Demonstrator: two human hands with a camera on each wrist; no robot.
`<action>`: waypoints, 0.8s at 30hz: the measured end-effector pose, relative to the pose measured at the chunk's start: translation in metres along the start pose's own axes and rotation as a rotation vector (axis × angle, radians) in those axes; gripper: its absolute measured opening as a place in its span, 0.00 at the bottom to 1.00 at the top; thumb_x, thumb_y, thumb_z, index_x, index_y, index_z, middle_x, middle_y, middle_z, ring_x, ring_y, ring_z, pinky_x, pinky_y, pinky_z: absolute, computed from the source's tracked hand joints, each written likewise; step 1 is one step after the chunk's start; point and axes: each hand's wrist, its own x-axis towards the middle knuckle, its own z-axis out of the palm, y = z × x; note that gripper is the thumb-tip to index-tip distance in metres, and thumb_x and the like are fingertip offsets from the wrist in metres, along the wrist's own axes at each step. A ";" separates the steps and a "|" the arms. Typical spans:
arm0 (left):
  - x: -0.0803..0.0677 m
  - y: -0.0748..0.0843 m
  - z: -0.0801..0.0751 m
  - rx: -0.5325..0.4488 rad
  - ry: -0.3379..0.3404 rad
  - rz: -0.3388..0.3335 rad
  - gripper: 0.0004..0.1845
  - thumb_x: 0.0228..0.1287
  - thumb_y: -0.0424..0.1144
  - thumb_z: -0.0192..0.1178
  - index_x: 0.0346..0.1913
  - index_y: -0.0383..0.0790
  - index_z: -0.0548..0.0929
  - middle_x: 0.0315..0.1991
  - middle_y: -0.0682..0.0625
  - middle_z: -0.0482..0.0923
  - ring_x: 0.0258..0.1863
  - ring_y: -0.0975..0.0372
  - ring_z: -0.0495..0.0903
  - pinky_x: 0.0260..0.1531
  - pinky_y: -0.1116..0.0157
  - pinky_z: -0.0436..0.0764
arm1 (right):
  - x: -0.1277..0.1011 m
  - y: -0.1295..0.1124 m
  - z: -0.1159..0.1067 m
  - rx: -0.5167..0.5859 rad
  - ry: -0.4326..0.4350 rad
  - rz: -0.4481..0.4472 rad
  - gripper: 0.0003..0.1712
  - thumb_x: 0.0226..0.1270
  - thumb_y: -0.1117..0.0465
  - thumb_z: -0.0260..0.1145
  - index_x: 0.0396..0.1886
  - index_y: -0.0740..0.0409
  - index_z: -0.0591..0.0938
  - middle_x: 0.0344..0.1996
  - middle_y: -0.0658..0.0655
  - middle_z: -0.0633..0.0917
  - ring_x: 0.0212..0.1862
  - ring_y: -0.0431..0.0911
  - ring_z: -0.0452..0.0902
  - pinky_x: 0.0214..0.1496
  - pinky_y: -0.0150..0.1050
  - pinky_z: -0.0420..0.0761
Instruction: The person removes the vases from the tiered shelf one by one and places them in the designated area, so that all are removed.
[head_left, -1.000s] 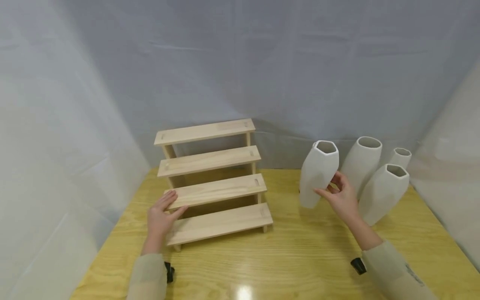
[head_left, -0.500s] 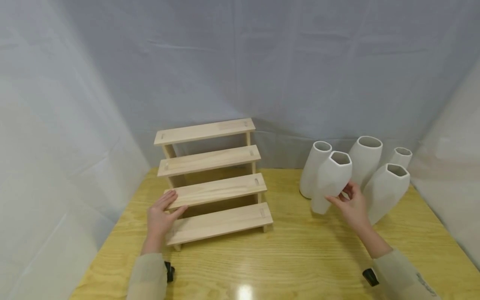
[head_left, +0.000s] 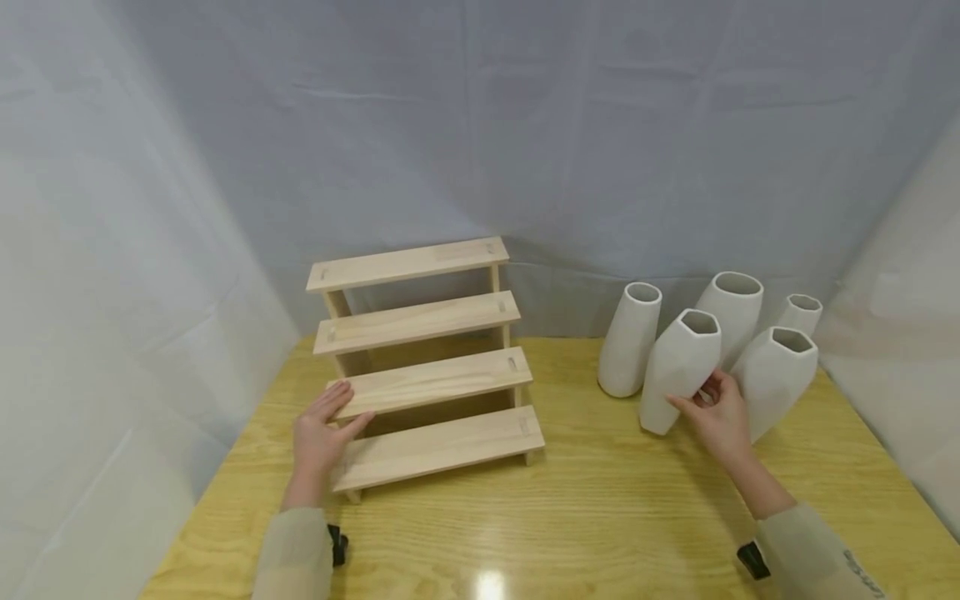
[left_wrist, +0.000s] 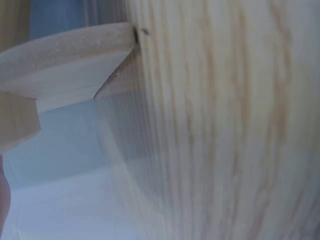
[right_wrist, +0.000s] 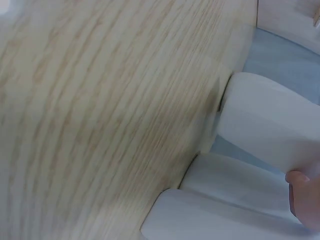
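My right hand (head_left: 718,421) pinches a white faceted vase (head_left: 681,367) low on its right side, thumb in front. The vase leans slightly to the right, and I cannot tell whether its base touches the table. In the right wrist view the thumb (right_wrist: 304,197) shows against white vases. At the left, the fingers of my left hand (head_left: 321,437) rest on the left end of a four-tier wooden shelf stand (head_left: 435,382), second tier from the bottom, thumb at its front edge. Only a sliver of this hand (left_wrist: 3,195) appears in the left wrist view.
A tapered round vase (head_left: 628,342) stands left of the held one. Behind and right are an oval-mouthed vase (head_left: 731,312), a narrow vase (head_left: 801,315) and another faceted vase (head_left: 776,379). Grey-white sheets (head_left: 480,150) enclose the wooden table (head_left: 600,508).
My right hand has carried the faceted vase right and slightly nearer, uncovering the tapered round vase behind it. The left hand and shelf stand stay in place.
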 end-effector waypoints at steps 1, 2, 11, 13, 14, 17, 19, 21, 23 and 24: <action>0.000 0.000 0.000 -0.001 0.000 0.001 0.26 0.36 0.34 0.73 0.44 0.29 0.79 0.49 0.42 0.75 0.53 0.51 0.70 0.57 0.63 0.65 | 0.001 0.004 -0.001 0.004 0.004 -0.010 0.41 0.43 0.65 0.73 0.56 0.68 0.61 0.45 0.58 0.70 0.45 0.37 0.68 0.42 0.20 0.73; -0.001 0.000 0.000 -0.002 0.000 0.002 0.26 0.36 0.34 0.73 0.44 0.29 0.79 0.49 0.42 0.75 0.53 0.51 0.70 0.57 0.63 0.65 | 0.001 0.007 -0.001 0.041 0.007 -0.016 0.40 0.43 0.66 0.73 0.55 0.67 0.62 0.45 0.58 0.70 0.45 0.37 0.68 0.41 0.19 0.73; 0.000 -0.001 0.001 0.010 0.018 0.025 0.26 0.35 0.33 0.73 0.43 0.28 0.79 0.48 0.41 0.76 0.52 0.50 0.71 0.57 0.67 0.65 | -0.008 -0.029 0.002 -0.069 -0.001 0.080 0.40 0.45 0.69 0.71 0.56 0.74 0.59 0.47 0.64 0.69 0.47 0.41 0.68 0.42 0.18 0.72; 0.000 -0.001 0.001 0.009 0.024 0.034 0.26 0.34 0.33 0.73 0.43 0.28 0.79 0.48 0.41 0.76 0.52 0.49 0.71 0.57 0.67 0.65 | -0.009 -0.028 0.001 -0.079 -0.009 0.080 0.41 0.45 0.67 0.72 0.56 0.75 0.59 0.47 0.63 0.70 0.46 0.39 0.68 0.42 0.18 0.72; 0.000 0.000 0.001 0.007 0.026 0.039 0.26 0.34 0.32 0.73 0.43 0.28 0.79 0.48 0.40 0.76 0.51 0.49 0.71 0.57 0.67 0.65 | -0.010 -0.030 0.000 -0.080 -0.020 0.071 0.42 0.45 0.66 0.72 0.56 0.76 0.59 0.47 0.64 0.70 0.46 0.40 0.68 0.41 0.18 0.72; 0.000 0.000 0.001 0.003 0.032 0.047 0.26 0.34 0.31 0.73 0.43 0.27 0.79 0.47 0.40 0.76 0.51 0.49 0.72 0.56 0.66 0.65 | -0.011 -0.027 0.000 -0.070 -0.014 0.068 0.42 0.44 0.65 0.72 0.55 0.75 0.60 0.46 0.64 0.70 0.45 0.40 0.69 0.41 0.17 0.72; 0.000 0.000 0.001 0.002 0.029 0.044 0.26 0.34 0.32 0.73 0.43 0.27 0.79 0.47 0.40 0.76 0.51 0.49 0.71 0.56 0.66 0.65 | -0.012 -0.029 0.000 -0.083 -0.018 0.064 0.41 0.45 0.66 0.72 0.55 0.76 0.59 0.46 0.67 0.69 0.45 0.42 0.68 0.41 0.18 0.72; 0.000 0.001 0.000 0.001 0.024 0.035 0.26 0.35 0.32 0.73 0.43 0.28 0.79 0.48 0.40 0.75 0.52 0.49 0.71 0.56 0.66 0.65 | -0.011 -0.025 0.000 -0.071 -0.017 0.060 0.41 0.45 0.65 0.72 0.55 0.75 0.60 0.46 0.65 0.70 0.45 0.39 0.68 0.41 0.18 0.72; 0.000 0.001 0.000 0.000 0.018 0.025 0.26 0.35 0.33 0.73 0.43 0.28 0.79 0.48 0.41 0.75 0.52 0.50 0.71 0.57 0.67 0.65 | -0.009 -0.020 -0.001 -0.083 -0.026 0.052 0.42 0.45 0.64 0.72 0.55 0.75 0.59 0.46 0.63 0.70 0.44 0.36 0.68 0.41 0.18 0.72; 0.000 0.001 0.000 -0.002 0.016 0.022 0.26 0.35 0.33 0.73 0.43 0.28 0.79 0.48 0.41 0.75 0.52 0.50 0.71 0.57 0.67 0.65 | -0.008 -0.017 -0.002 -0.069 -0.030 0.044 0.42 0.45 0.64 0.72 0.55 0.75 0.60 0.46 0.63 0.70 0.44 0.36 0.68 0.41 0.18 0.72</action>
